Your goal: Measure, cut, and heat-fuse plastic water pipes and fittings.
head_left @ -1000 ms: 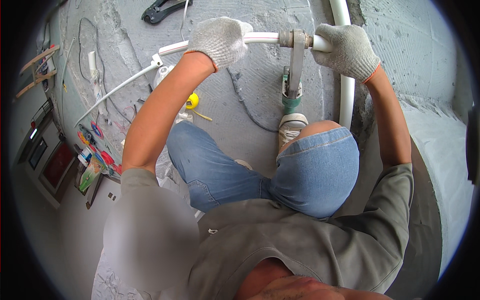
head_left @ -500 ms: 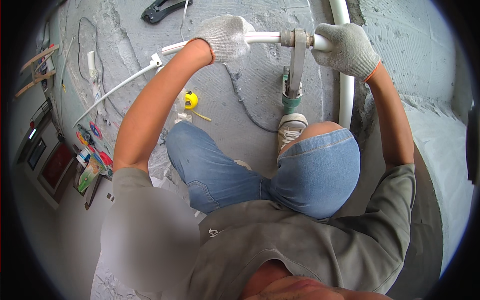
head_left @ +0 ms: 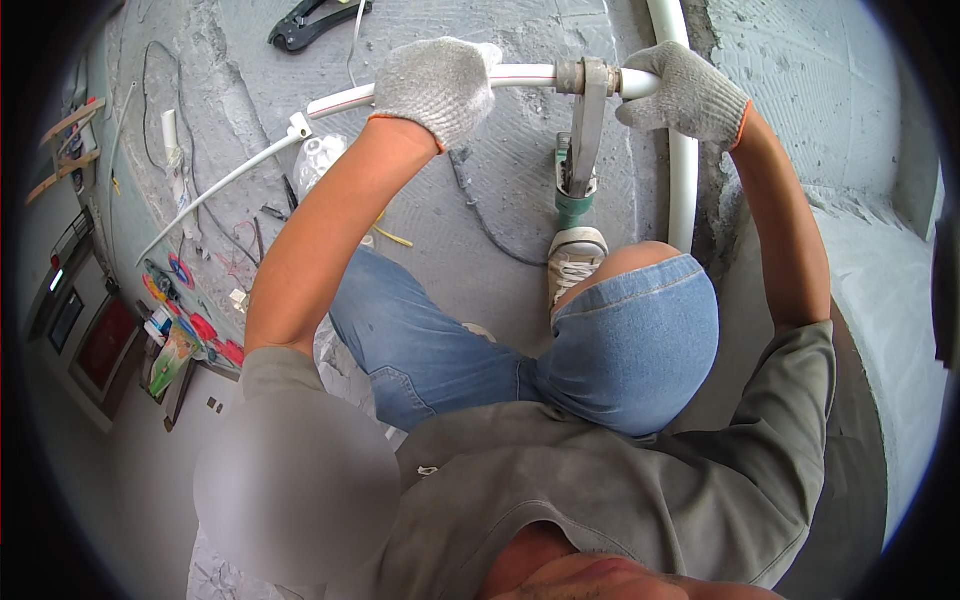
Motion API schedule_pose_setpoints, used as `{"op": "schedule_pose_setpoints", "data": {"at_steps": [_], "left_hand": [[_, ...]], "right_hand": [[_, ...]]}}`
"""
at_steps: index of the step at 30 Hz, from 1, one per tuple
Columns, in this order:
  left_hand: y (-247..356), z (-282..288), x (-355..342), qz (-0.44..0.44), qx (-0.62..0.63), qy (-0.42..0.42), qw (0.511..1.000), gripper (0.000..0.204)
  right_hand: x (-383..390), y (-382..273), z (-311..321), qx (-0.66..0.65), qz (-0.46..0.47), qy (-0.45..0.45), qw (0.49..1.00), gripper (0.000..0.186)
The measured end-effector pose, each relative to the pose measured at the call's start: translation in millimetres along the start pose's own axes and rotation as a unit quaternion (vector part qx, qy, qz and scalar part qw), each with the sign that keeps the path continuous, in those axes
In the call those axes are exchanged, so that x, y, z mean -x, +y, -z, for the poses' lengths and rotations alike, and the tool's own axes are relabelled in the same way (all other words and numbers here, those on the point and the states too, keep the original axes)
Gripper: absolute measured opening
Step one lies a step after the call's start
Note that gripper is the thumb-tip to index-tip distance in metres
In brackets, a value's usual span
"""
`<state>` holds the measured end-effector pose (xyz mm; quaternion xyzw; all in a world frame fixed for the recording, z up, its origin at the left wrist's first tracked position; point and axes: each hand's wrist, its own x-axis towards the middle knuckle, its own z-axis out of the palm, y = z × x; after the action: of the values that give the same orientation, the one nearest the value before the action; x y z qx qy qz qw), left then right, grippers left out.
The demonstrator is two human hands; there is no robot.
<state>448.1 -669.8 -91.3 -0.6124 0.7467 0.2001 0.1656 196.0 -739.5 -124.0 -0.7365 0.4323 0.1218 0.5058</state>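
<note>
My left hand [head_left: 432,88], in a grey knit glove, is closed round a white pipe [head_left: 525,74] with a red stripe. The pipe enters the metal heads [head_left: 582,76] of a pipe welder, whose green body [head_left: 572,208] rests beside my shoe [head_left: 576,262], its grey plate pointing upward. On the other side of the heads, my gloved right hand [head_left: 682,92] grips a white pipe piece [head_left: 635,82]. At the striped pipe's left part, a white tee fitting [head_left: 299,127] joins a thinner pipe [head_left: 225,184] running toward the lower left.
A thick white pipe [head_left: 684,195] runs along a rough channel at right. Black pipe cutters [head_left: 298,30] lie at top, a bag of white fittings [head_left: 322,160] at left, and a grey cable [head_left: 483,213] on the concrete. Coloured items [head_left: 178,340] and wooden pieces [head_left: 65,150] are at far left.
Both hands sit a little higher or farther left in the picture, with the pipe and tee. My left forearm now hides most of the yellow tape measure.
</note>
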Motion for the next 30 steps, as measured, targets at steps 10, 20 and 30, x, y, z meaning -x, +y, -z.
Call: {"op": "schedule_pose_setpoints", "data": {"at_steps": [10, 20, 30], "left_hand": [[-17.9, -0.6, -11.7, -0.055, 0.049, -0.096, 0.993, 0.024], [-20.5, -9.5, -10.1, -0.046, 0.036, -0.081, 0.995, 0.019], [-7.4, -9.0, -6.3, -0.020, -0.012, -0.018, 1.000, 0.018]], "right_hand": [[6.8, -3.4, -7.4, 0.180, 0.130, 0.117, 0.968, 0.029], [3.1, -0.9, -9.9, 0.147, 0.115, 0.112, 0.976, 0.024], [-6.8, -1.1, 1.0, 0.023, -0.008, -0.031, 0.999, 0.033]]}}
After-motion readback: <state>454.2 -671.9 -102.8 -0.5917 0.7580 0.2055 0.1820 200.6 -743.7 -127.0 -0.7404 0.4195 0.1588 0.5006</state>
